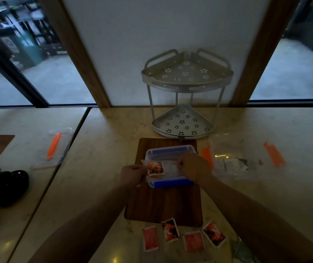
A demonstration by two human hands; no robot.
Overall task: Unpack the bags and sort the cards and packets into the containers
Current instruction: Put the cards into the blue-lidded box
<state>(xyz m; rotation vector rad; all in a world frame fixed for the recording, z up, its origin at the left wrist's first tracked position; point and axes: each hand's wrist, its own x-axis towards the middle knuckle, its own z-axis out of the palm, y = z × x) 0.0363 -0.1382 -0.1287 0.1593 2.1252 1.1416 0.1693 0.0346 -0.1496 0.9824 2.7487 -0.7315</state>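
My left hand [131, 174] and my right hand [194, 167] both grip a small clear bag [170, 168] above a blue-rimmed plastic container [170, 149] on a wooden board [163, 202]. A red-and-black card [155, 168] shows inside the bag near my left fingers. Several more red cards [170, 232] lie on the table in front of the board. A larger clear bag with orange zip strips [246, 158] lies to the right and holds white packets [229, 165].
A two-tier metal corner rack [186, 92] stands behind the board against the wall. On the left table lie another clear bag with an orange strip [54, 147] and black round objects [6, 188]. A green packet [243, 251] sits at the bottom right.
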